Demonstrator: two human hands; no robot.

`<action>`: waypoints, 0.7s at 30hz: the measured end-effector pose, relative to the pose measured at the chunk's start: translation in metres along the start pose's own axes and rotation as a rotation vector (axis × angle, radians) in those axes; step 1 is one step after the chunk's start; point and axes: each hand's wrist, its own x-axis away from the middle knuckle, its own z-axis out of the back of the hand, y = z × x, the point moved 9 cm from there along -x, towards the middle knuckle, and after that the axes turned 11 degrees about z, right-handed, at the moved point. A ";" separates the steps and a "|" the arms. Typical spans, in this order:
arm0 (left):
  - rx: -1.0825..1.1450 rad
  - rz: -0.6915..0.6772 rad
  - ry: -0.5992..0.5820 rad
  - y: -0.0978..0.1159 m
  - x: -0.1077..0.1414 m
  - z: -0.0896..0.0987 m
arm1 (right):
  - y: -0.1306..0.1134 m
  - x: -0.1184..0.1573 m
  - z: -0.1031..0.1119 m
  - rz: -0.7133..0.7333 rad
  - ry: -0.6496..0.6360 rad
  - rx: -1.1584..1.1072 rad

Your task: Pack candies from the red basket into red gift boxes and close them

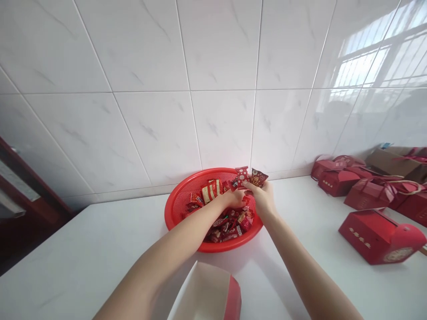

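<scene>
A red plastic basket (pixel 173 209) with mesh sides holds many small wrapped candies (pixel 230 224), mostly red, some with gold. My left hand (pixel 236 198) reaches into it with fingers curled among the candies; what they grip, if anything, is hidden. Just to its right, over the basket's rim, my right hand (pixel 264 198) is closed on wrapped candies: a dark red packet (pixel 258 178) and a lighter red dotted packet (pixel 242 175). In front of the basket stands an open box (pixel 235 295), red outside and pale inside, cut off by the bottom edge.
A closed red gift box (pixel 376 238) sits on the white table (pixel 110 249) at the right. Behind it are several more red boxes (pixel 336 181) and a brown cardboard box (pixel 392 162). A tiled wall (pixel 220 129) borders the table's back.
</scene>
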 end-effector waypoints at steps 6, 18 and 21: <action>-0.061 0.039 -0.133 -0.002 0.003 -0.011 | 0.000 0.001 0.001 -0.017 0.000 0.007; -0.038 0.085 -0.167 -0.003 0.010 -0.008 | -0.003 0.002 -0.001 -0.012 -0.023 0.023; 0.028 0.113 -0.190 -0.011 0.010 -0.004 | -0.003 0.000 -0.001 -0.006 -0.025 0.028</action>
